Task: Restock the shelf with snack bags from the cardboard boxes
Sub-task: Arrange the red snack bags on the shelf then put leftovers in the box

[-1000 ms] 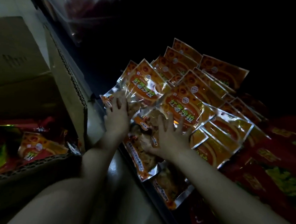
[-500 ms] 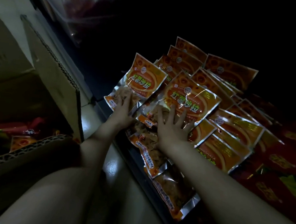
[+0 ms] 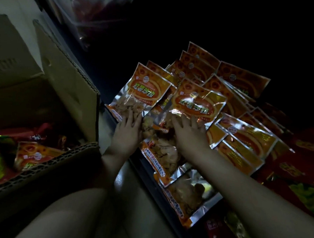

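Several orange snack bags (image 3: 232, 97) lie overlapping on the dark shelf (image 3: 149, 175). My left hand (image 3: 127, 133) rests flat with straight fingers on the lower edge of the leftmost orange bag (image 3: 143, 92). My right hand (image 3: 189, 134) lies spread on the lower part of the neighbouring orange bag (image 3: 197, 104). More bags with clear bottoms (image 3: 187, 191) hang over the shelf's front edge between my arms. An open cardboard box (image 3: 71, 81) at the left holds one more orange bag (image 3: 34, 156) and other packets.
Red snack packets (image 3: 299, 173) fill the shelf to the right of the orange ones. A second closed cardboard box (image 3: 10, 56) stands behind the open one. A clear plastic bag (image 3: 96, 15) hangs above the shelf. Pale floor (image 3: 127, 186) shows between box and shelf.
Both hands have slid the two front orange bags slightly farther back and upright on the pile. The view has shifted, bringing the open box closer at the left.
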